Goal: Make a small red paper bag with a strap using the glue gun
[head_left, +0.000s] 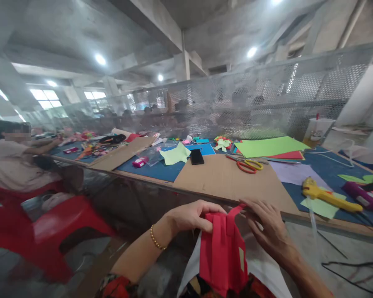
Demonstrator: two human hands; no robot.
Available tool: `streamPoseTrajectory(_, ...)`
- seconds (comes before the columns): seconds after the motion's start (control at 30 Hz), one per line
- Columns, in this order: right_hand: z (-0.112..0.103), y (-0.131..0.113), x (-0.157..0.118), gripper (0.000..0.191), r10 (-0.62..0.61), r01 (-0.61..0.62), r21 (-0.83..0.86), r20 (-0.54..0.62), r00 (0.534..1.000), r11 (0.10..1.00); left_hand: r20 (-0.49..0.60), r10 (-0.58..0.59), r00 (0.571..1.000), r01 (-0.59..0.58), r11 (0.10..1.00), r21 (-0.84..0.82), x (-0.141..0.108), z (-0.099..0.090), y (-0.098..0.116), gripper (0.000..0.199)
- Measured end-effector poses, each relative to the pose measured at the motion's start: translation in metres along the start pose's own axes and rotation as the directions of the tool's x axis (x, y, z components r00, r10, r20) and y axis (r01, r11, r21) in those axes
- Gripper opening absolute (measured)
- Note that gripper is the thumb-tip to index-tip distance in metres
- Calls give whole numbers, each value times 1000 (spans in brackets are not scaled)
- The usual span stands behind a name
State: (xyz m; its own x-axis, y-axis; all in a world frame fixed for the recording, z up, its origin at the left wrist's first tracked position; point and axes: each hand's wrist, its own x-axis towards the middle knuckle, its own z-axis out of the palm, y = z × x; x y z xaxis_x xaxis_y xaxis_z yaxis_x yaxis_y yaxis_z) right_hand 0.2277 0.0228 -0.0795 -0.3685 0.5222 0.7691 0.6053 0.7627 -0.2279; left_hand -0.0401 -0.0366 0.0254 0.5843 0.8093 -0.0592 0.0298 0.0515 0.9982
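A small red bag-like piece [219, 256], made of stiff sheet with folded panels, stands over my lap on a white cloth or sheet [264, 260]. A pale yellow patch shows on its right side. My left hand [199, 215], with a gold bead bracelet at the wrist, pinches its top left edge between thumb and fingers. At the upper right, a narrow red strap [234, 213] rises from the piece. My right hand [267, 225] holds the strap's upper end between thumb and fingertips, the other fingers stretched out.
Cardboard [233, 180] covers the table's near part. On it are red-handled scissors [245, 166], yellow-handled scissors [255, 164] and a phone [197, 157]. A yellow glue gun [329, 197] lies right, with cords below. Green sheets [272, 146] lie behind. A person sits left by red chairs [65, 221].
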Motion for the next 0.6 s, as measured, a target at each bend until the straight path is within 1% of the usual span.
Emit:
streamPoseTrajectory(0.1,-12,-7,-1,40,38,-48,103,93,995,993,-56,10,998,-14,997,-73,0,-4,0,36)
streamPoseTrajectory(0.2,-25,-20,3,37,135,-171,202,178,975,964,-117,-16,993,-4,986,-167,1,-5,-1,41)
streamPoseTrajectory(0.27,-28,-27,8,32,226,-278,252,218,950,927,-201,-7,980,-28,985,-168,2,-4,0,43)
streamPoseTrajectory(0.33,-26,-32,11,29,279,-344,296,241,930,891,-225,-8,974,-27,988,-153,3,-3,1,41)
streamPoseTrajectory(0.47,-17,-38,10,19,298,-383,389,262,918,838,-236,-17,972,-23,986,-168,7,0,0,42)
streamPoseTrajectory(0.53,-13,-40,7,17,313,-399,394,266,912,828,-247,-15,969,-32,982,-187,9,2,-2,44)
streamPoseTrajectory(0.6,-8,-41,5,16,334,-402,374,235,913,836,-247,-14,969,-38,978,-204,9,4,-6,43)
